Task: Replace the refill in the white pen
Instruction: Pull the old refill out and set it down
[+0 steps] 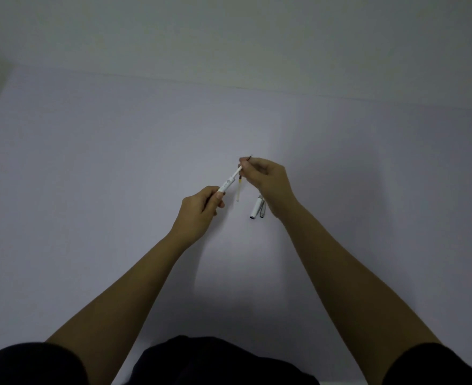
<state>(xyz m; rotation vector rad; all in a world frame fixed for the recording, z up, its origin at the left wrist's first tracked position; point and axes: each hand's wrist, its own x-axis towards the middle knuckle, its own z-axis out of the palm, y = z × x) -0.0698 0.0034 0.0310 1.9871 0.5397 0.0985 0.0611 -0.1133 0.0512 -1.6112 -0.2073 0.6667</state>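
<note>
My left hand [201, 211] grips the lower end of the white pen barrel [229, 182], which slants up to the right above the table. My right hand [269, 180] pinches a thin refill [238, 187] near its tip. The refill's pale tube hangs down beside the barrel's upper end, and its metal point sticks out past my fingers at the top. Two short white pen parts [257, 208] lie side by side on the table, partly under my right wrist.
The plain white table [118, 176] runs back to a pale wall [229, 37]. My dark clothing fills the bottom edge of the view.
</note>
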